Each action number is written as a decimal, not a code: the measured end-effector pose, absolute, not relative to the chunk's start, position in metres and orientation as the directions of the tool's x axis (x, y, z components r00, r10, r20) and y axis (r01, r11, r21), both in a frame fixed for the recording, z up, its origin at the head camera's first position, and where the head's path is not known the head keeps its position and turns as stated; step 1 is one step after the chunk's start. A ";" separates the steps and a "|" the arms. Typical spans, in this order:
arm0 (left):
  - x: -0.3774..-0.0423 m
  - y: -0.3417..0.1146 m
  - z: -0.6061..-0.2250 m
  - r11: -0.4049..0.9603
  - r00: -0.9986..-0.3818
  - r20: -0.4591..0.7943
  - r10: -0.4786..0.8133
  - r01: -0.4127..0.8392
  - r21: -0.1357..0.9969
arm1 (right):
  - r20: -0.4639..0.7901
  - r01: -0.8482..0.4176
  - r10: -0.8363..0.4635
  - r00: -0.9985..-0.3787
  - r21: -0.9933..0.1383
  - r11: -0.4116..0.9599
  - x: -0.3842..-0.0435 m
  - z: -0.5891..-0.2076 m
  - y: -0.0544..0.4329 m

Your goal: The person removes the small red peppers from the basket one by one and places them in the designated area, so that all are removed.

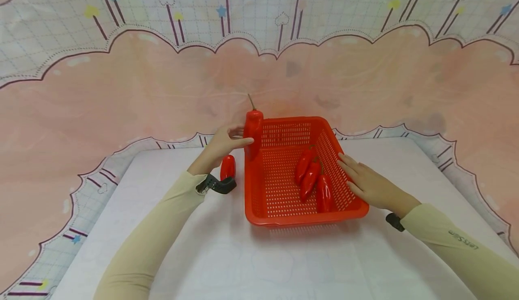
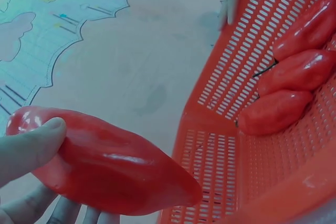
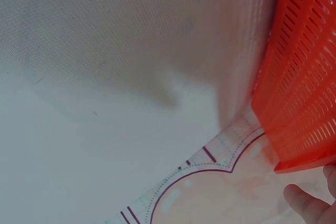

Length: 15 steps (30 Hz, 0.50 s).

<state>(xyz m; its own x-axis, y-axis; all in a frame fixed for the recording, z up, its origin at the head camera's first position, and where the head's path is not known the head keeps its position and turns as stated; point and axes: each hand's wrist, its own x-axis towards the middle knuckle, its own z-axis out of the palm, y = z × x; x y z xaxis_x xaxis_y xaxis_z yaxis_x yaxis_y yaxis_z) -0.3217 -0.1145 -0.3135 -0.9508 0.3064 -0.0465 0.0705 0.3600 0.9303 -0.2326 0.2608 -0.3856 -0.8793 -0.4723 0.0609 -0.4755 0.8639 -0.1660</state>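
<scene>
My left hand [image 1: 222, 144] grips a large red chili pepper [image 1: 253, 126] between thumb and fingers. That pepper stands upright, stem up, at the far left corner of a red plastic basket [image 1: 306, 221]. In the left wrist view, the held pepper [image 2: 115, 166] is close to the basket wall. Three more red peppers [image 1: 310, 180] lie inside the basket toward its right side. My right hand [image 1: 371, 185] rests on the basket's right rim with its fingers extended. Another red pepper [image 1: 228, 167] lies on the table, left of the basket and partly behind my left wrist.
The basket stands on a white-covered table [image 1: 308, 264]. A patterned cloth [image 1: 170, 84] with pink cloud shapes hangs behind the table and shows along its sides. Dark straps [image 1: 220, 185] circle both wrists.
</scene>
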 end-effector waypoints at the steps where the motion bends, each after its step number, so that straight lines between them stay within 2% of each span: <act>1: -0.321 -0.116 -0.314 0.361 -0.953 -0.047 0.301 0.068 0.930 | 0.058 -0.475 -0.473 -0.879 -0.167 0.864 -0.233 -0.385 0.261; 15: -0.322 -0.137 -0.324 0.350 -0.962 -0.052 0.267 0.047 0.936 | 0.062 -0.473 -0.470 -0.881 -0.171 0.864 -0.234 -0.385 0.261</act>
